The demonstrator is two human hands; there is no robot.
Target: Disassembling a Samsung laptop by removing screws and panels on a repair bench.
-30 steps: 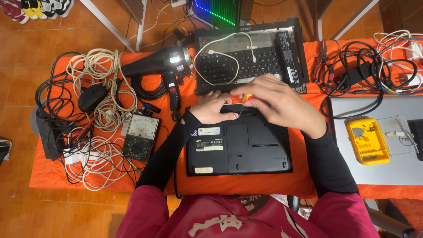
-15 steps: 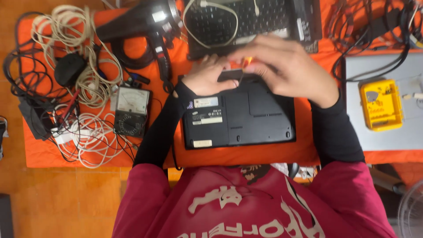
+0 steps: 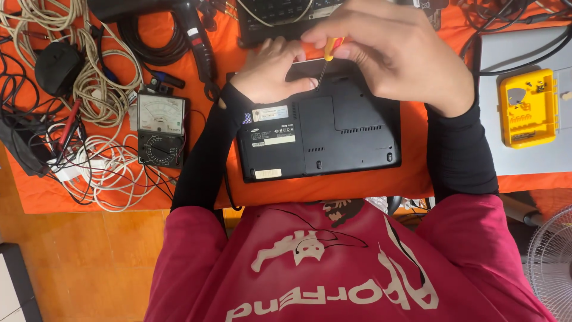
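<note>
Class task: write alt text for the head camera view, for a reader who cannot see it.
Seen from above, a right hand holds a small screwdriver to the upturned base of a black laptop while the left hand steadies it. On the orange table lie an analog multimeter, tangled cables and a yellow bit case.

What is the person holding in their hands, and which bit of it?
The right hand holds a small screwdriver by its orange and yellow handle, tip down on the black laptop. The left hand holds nothing; it rests on the laptop's far edge.
</note>
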